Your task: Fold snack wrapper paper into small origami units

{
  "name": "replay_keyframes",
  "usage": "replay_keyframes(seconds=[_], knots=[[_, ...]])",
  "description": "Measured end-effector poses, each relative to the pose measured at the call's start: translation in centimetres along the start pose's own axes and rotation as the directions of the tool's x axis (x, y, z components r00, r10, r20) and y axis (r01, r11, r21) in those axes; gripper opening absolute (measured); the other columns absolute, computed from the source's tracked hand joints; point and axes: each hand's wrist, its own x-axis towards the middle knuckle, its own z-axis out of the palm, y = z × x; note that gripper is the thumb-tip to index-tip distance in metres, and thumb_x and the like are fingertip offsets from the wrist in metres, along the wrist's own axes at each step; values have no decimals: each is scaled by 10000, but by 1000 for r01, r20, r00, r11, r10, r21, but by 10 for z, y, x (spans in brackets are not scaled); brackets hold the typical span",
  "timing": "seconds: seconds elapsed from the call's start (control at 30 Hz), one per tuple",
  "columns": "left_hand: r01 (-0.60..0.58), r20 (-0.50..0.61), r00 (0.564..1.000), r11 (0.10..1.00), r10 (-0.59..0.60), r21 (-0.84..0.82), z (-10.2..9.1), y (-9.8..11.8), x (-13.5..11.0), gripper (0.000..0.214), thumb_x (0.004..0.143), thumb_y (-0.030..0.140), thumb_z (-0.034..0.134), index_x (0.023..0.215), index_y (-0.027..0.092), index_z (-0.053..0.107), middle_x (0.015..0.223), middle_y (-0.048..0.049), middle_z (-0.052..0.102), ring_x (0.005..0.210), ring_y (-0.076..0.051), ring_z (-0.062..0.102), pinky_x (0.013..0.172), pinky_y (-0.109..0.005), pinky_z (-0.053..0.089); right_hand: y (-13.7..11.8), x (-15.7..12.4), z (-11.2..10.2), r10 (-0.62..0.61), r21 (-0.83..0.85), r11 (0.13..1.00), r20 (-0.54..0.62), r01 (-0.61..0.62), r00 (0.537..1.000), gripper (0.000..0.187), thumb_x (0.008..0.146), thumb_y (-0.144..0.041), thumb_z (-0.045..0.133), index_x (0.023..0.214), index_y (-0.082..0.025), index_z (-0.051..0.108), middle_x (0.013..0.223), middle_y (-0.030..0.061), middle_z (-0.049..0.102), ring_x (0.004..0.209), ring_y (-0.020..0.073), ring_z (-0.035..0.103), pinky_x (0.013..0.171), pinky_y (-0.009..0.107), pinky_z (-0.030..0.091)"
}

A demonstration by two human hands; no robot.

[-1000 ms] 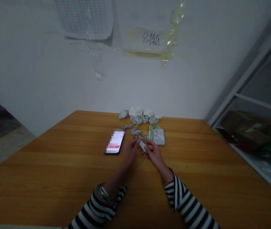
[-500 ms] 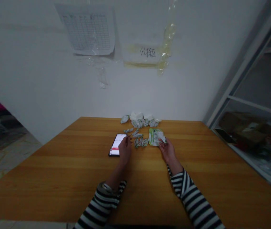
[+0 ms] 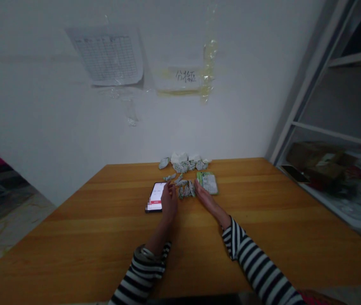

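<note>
The wooden table (image 3: 72, 237) has a metal shelf rack (image 3: 297, 106) at its right holding blurred boxes and packets. The cluster of folded wrappers (image 3: 186, 189) lies between the two hands, just ahead of their fingertips, with a heap of wrappers (image 3: 185, 162) beyond it. The left hand (image 3: 169, 200) rests slack and empty on the right edge of the phone (image 3: 155, 197); the right hand (image 3: 204, 197), flat and empty too, points between the cluster and the green packet (image 3: 210, 183), whose long axis runs away from the person

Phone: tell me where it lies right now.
In the head view, the phone lies screen-up on the wooden table, just left of the left hand; the folded wrappers sit right of that hand.
</note>
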Motion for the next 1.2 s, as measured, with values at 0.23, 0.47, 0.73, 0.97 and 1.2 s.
replay_keyframes(seconds=[0.23, 0.47, 0.73, 0.97, 1.2], knots=[[-37, 67, 997, 999, 37, -13, 0, 4, -4, 367, 915, 327, 464, 1250, 183, 504, 1051, -116, 655, 892, -207, 640, 729, -313, 515, -20, -6, -40, -311, -643, 748, -119, 166, 943, 331, 795, -310, 658, 1115, -240, 700, 1263, 76, 645, 1302, 258, 471, 1126, 489, 269], [-40, 193, 980, 998, 48, -47, 8, -1, -7, 329, 894, 308, 491, 1198, 191, 534, 1062, -114, 655, 868, -206, 649, 751, -352, 525, -23, -7, -64, -204, -852, 497, 68, 163, 977, 318, 764, -238, 709, 1082, -231, 711, 1257, 119, 639, 1252, 302, 526, 1136, 553, 177], [-33, 240, 970, 999, 40, -34, 10, 0, -10, 300, 854, 306, 545, 1119, 175, 601, 952, -96, 670, 827, -218, 654, 743, -368, 523, -27, -11, -50, -329, -812, 557, -24, 174, 944, 148, 839, -215, 609, 890, -244, 744, 1058, 93, 737, 1089, 259, 636, 1134, 471, 247], [48, 269, 963, 980, 6, -194, 7, 8, -14, 339, 837, 435, 581, 1065, 191, 637, 932, -86, 692, 832, -221, 664, 753, -356, 521, -43, -17, -43, -495, -775, 625, -303, 91, 815, 220, 899, -283, 509, 974, -244, 712, 1112, 83, 715, 1131, 241, 604, 1149, 521, 201], [446, 489, 848, 777, -207, -444, 13, 3, -2, 631, 792, 682, 483, 1050, 133, 655, 825, -104, 717, 703, -221, 685, 570, -317, 527, -58, -42, 15, -357, -630, 509, 466, 587, 810, 294, 865, -144, 536, 1014, -321, 717, 1097, 12, 729, 1133, 202, 628, 1151, 534, 237]])
